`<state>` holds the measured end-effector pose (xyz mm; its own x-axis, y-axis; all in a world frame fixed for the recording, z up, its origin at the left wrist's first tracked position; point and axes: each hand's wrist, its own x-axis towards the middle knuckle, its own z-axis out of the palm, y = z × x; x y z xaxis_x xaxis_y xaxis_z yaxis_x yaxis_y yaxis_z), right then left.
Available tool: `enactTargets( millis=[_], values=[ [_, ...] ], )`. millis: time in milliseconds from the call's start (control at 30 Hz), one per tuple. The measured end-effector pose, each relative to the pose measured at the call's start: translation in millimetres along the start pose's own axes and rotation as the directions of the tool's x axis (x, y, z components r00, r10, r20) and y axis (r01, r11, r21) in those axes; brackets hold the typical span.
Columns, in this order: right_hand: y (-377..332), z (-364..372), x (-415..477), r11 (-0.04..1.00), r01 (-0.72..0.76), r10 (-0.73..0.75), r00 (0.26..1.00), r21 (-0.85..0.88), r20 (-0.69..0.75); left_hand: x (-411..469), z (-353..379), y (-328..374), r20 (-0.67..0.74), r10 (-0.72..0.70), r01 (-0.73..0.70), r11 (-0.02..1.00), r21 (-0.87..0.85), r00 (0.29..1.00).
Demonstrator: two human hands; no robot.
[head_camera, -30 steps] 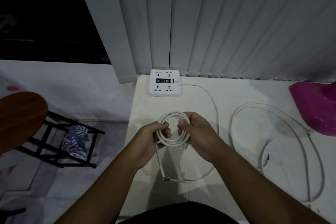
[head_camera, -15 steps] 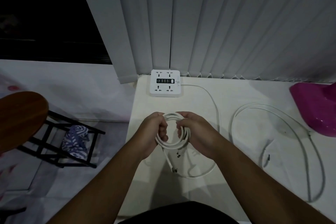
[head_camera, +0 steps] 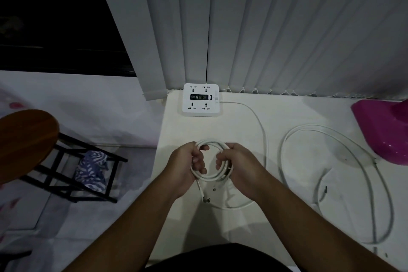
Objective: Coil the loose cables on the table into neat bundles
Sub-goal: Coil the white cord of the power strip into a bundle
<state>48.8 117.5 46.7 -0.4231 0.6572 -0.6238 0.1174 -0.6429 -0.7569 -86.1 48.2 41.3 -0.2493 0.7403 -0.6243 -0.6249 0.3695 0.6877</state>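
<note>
Both hands grip one round coil of thin white cable (head_camera: pixel 211 178), held just above the white tabletop (head_camera: pixel 176 130). The left hand (head_camera: pixel 187 166) has its fingers curled through the ring and closed round the left side. The right hand (head_camera: pixel 241 169) clasps the right side the same way, fingers wrapped over the strands. A short loose tail hangs from the bottom of the coil, below the left hand, and ends in a small connector (head_camera: pixel 206 200) near the table.

Beyond the grip, at the far table edge, sits a square white power strip (head_camera: pixel 201 99). Its cord (head_camera: pixel 263 139) curves down past the outer side of the right hand and passes under that wrist; whether it joins the coil cannot be told.

Right of the grip, well apart, a second white cable (head_camera: pixel 293 132) lies uncoiled in a wide loop on the table. Beyond that loop stands a glossy pink plastic object (head_camera: pixel 386 126).
</note>
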Motion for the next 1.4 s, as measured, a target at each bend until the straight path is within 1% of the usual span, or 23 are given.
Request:
enactTargets(
  millis=[100,167,200,267,300,333,433,533,633,667,767,867,933,1000,1067,1100,1133,1167,1200,1233,1267,1333,1400],
  values=[
    [-9.9,-1.6,2.0,0.992,0.064,-0.065,0.998,-0.107,-0.005,-0.5,1.2,4.9,0.051,-0.010,0.008,0.999,0.037,0.999],
    [-14.2,-1.1,2.8,0.993,0.061,-0.065,0.997,-0.104,-0.043,-0.6,0.9,5.6,0.107,-0.003,-0.004,0.998,0.062,0.994],
    [-15.3,-0.7,3.4,0.996,0.049,-0.054,0.996,-0.076,-0.073,-0.5,0.4,4.1,0.107,-0.004,-0.008,0.993,0.120,0.994],
    [-16.5,-1.2,4.0,0.999,0.035,-0.036,0.991,-0.012,-0.125,-1.4,-1.2,-1.7,0.027,-0.001,-0.007,0.957,0.290,1.000],
    [-16.7,-1.7,4.0,0.999,0.030,-0.026,0.989,0.024,-0.147,-2.6,-2.5,-5.5,-0.023,0.014,-0.005,0.940,0.342,1.000],
    [-16.9,-2.5,4.0,0.998,0.023,-0.013,0.986,0.059,-0.166,-4.0,-4.1,-9.6,-0.058,0.024,-0.002,0.938,0.348,0.998],
    [-16.4,-4.7,4.7,0.994,0.008,0.017,0.975,0.113,-0.220,-8.8,-11.3,-17.0,-0.100,-0.030,0.058,0.958,0.282,0.994],
    [-15.8,-3.6,2.9,0.976,0.018,0.037,0.968,0.218,-0.248,-12.4,-14.1,-21.4,-0.044,-0.113,0.120,0.961,0.250,0.993],
    [-17.3,-0.5,0.9,0.940,0.044,0.038,0.972,0.337,-0.233,-15.0,-10.0,-27.5,-0.003,-0.170,0.169,0.984,0.045,0.986],
    [-17.8,0.8,0.7,0.923,0.057,0.031,0.975,0.380,-0.220,-15.6,-8.2,-29.6,0.010,-0.185,0.185,0.983,0.002,0.983],
    [-15.8,3.9,-0.8,0.855,0.049,0.057,0.980,0.517,-0.189,-17.0,-1.3,-33.1,0.075,-0.203,0.204,0.979,-0.010,0.976],
    [-10.5,6.9,-3.9,0.817,-0.035,0.123,0.986,0.575,-0.115,-16.2,4.7,-32.1,0.044,-0.212,0.214,0.976,-0.046,0.976],
    [-6.5,6.7,-4.3,0.807,-0.066,0.140,0.987,0.587,-0.082,-15.6,7.7,-30.2,-0.004,-0.267,0.266,0.961,-0.074,0.964],
    [-3.7,6.2,-4.0,0.795,-0.059,0.131,0.989,0.604,-0.075,-16.4,8.1,-29.5,-0.030,-0.336,0.332,0.939,-0.091,0.942],
    [-1.3,6.9,-2.7,0.790,-0.054,0.123,0.990,0.611,-0.071,-17.6,8.1,-28.8,0.015,-0.399,0.398,0.911,-0.107,0.917],
    [-1.1,8.2,-2.3,0.807,-0.056,0.131,0.988,0.588,-0.086,-17.6,8.5,-28.6,0.043,-0.405,0.407,0.903,-0.134,0.913],
    [-1.4,9.3,-1.6,0.857,-0.057,0.143,0.981,0.512,-0.131,-16.5,8.8,-28.8,0.053,-0.392,0.395,0.904,-0.166,0.919],
    [-1.6,10.0,-0.9,0.928,-0.060,0.142,0.969,0.368,-0.200,-14.1,8.5,-29.1,0.033,-0.366,0.366,0.913,-0.183,0.930],
    [-0.6,10.4,0.3,0.981,-0.074,0.122,0.955,0.179,-0.271,-11.9,8.4,-29.2,-0.009,-0.336,0.330,0.928,-0.175,0.942],
    [1.1,10.9,0.6,0.996,-0.092,0.093,0.946,0.015,-0.312,-9.8,8.7,-28.8,-0.060,-0.308,0.297,0.943,-0.151,0.949],
    [4.0,11.0,1.2,0.992,-0.109,0.080,0.943,-0.071,-0.323,-8.1,9.1,-28.3,-0.108,-0.281,0.266,0.955,-0.130,0.954],
    [9.6,10.3,0.3,0.978,-0.177,0.135,0.940,-0.108,-0.312,-4.8,9.3,-26.7,-0.174,-0.221,0.201,0.972,-0.125,0.960],
    [15.9,9.1,-2.9,0.967,-0.229,0.189,0.941,-0.116,-0.281,-1.0,6.7,-24.5,-0.185,-0.195,0.165,0.972,-0.167,0.963]
  ],
)
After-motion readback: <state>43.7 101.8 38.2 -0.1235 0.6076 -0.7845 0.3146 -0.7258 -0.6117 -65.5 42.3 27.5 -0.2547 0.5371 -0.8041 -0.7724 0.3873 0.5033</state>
